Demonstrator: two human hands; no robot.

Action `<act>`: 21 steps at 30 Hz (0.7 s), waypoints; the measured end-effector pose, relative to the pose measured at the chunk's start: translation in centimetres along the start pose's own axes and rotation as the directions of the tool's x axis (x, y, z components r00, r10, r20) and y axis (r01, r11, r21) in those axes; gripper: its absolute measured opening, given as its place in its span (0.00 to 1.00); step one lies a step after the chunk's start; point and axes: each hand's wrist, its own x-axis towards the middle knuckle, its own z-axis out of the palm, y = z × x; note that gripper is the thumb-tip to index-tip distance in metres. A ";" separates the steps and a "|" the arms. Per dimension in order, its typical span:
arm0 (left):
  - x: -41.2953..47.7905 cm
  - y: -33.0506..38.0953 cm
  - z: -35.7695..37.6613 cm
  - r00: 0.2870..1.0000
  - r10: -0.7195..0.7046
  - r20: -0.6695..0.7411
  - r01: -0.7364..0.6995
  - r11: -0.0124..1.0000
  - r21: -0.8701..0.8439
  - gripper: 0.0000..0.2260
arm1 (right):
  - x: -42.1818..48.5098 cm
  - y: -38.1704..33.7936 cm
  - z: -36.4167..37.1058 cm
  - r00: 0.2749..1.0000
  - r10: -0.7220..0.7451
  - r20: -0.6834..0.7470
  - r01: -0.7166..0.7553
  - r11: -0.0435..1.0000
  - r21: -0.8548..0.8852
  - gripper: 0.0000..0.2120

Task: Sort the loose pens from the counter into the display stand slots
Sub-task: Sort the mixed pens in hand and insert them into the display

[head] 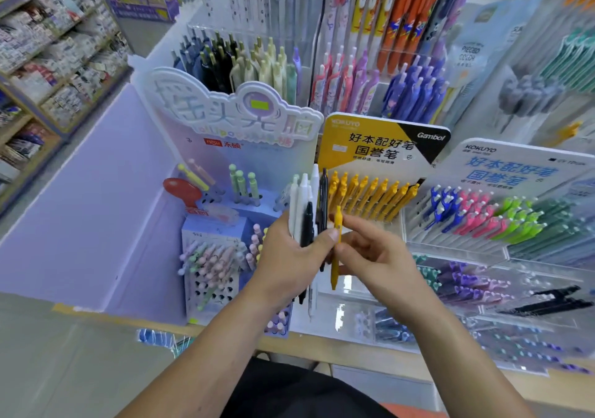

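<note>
Stationery shelves crowd the background, and a wooden-edged worktop [370, 351] carries rows of pen displays in front of me. Seen from my head camera, my left hand [289, 256] is closed around a bundle of white and black pens [304, 214], held upright with their tops fanning above my thumb and their tips hanging below my palm. My right hand [376, 253] sits just beside it, thumb and forefinger pinched shut on a single yellow pen [336, 247], which stands nearly vertical between the two hands, touching the bundle's edge.

Directly behind the hands rises the yellow display stand [383, 147], its header printed with black lettering; a row of matching yellow pens [373, 198] leans in its slots. To its right a white and blue stand [515, 163] holds blue, pink, green and dark green pens. To the left a lilac stand [231, 118] holds pastel pens, and a perforated box [209, 272] below it is partly filled with pink and mint ones. Clear trays [483, 288] of purple pens lie at right, near the worktop's edge.
</note>
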 end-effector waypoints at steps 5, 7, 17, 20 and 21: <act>0.6 0.1 -0.1 0.998 0.007 0.065 -0.008 1.000 0.011 0.08 | 0.7 -1.1 -0.7 0.995 -0.033 -0.096 0.038 0.998 0.054 0.04; 0.9 0.3 -0.1 1.000 0.000 0.024 -0.001 1.000 0.019 0.07 | 1.3 -1.4 -1.1 0.978 -0.063 -0.200 0.077 0.995 0.065 0.04; 1.7 -0.6 -1.0 0.994 -0.019 -0.107 0.021 1.000 0.015 0.08 | 4.5 -1.6 -0.9 0.824 -0.232 -0.516 0.225 0.971 -0.077 0.09; 1.9 -1.0 -0.9 0.993 -0.061 -0.099 0.059 0.998 -0.018 0.07 | 4.7 -1.1 -0.7 0.809 -0.253 -0.531 0.234 0.967 -0.103 0.09; 1.9 -1.2 -0.9 0.992 -0.083 -0.095 0.080 0.996 -0.040 0.06 | 4.7 -1.0 -0.7 0.806 -0.257 -0.533 0.238 0.965 -0.107 0.10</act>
